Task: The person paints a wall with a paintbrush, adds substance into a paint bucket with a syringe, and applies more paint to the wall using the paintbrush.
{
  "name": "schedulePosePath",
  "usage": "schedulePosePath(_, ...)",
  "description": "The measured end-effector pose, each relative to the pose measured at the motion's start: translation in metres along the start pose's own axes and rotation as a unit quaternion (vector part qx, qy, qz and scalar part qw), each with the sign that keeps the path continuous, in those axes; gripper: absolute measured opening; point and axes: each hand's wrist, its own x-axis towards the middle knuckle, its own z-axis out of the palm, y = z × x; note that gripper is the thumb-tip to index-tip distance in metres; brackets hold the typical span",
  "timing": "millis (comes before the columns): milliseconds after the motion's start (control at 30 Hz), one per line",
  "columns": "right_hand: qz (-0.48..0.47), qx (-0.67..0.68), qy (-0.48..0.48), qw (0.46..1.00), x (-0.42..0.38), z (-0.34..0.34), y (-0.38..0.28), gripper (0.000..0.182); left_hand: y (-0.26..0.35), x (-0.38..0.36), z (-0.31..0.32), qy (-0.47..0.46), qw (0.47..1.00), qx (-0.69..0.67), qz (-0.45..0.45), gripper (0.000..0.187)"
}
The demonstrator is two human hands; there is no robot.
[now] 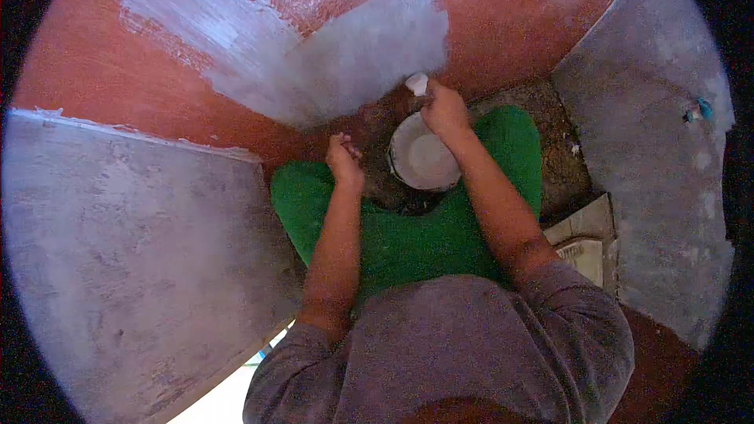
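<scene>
My right hand (pixel 446 114) is closed around a paintbrush (pixel 417 84), whose white-coated end points left toward the wall; its handle is hidden in my fingers. Just below that hand stands a round bucket (pixel 424 159) with pale, whitish liquid in it, between my knees. My left hand (pixel 344 160) hangs to the left of the bucket, apart from it, its fingers curled in with nothing visible in them. In front of me the red wall (pixel 503 31) carries a large patch of white paint (pixel 369 55) with streaky edges.
Grey walls rise close on the left (pixel 141 251) and right (pixel 644 133). A squat toilet pan (pixel 585 255) lies behind my right knee. The floor (pixel 561 137) looks rough and dirty. A small blue-green thing (pixel 699 111) sits on the right wall.
</scene>
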Motion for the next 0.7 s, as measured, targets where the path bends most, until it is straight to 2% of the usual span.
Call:
schedulePosePath(100,-0.039,0.024,0.082,0.996,0.004,-0.014,-0.004,0.028,0.006,-0.005,0.009,0.007,0.999,0.004,0.034,0.018)
schedulePosePath(200,-0.011,0.183,0.161,0.970,-0.009,-0.054,-0.047,0.023,0.001,0.000,0.004,0.023,0.999,0.003,0.028,0.018)
schedulePosePath(300,-0.139,0.152,0.280,0.938,-0.008,-0.066,-0.063,0.017,0.005,-0.010,0.007,0.011,1.000,0.016,0.022,0.018)
schedulePosePath(400,-0.178,0.175,0.309,0.918,-0.002,-0.065,-0.073,0.015,0.009,-0.018,0.008,-0.001,1.000,0.001,0.026,0.019)
schedulePosePath(533,-0.125,0.033,0.185,0.974,0.007,-0.038,-0.049,0.016,0.010,-0.016,0.009,0.017,1.000,0.012,0.015,0.019)
schedulePosePath(667,-0.033,-0.039,0.084,0.995,0.001,-0.016,-0.032,0.017,0.003,-0.002,0.002,0.037,0.999,0.017,0.011,0.020)
schedulePosePath(700,-0.012,-0.053,0.062,0.997,0.001,-0.012,-0.029,0.018,0.004,-0.003,0.002,0.013,1.000,0.004,0.012,0.020)
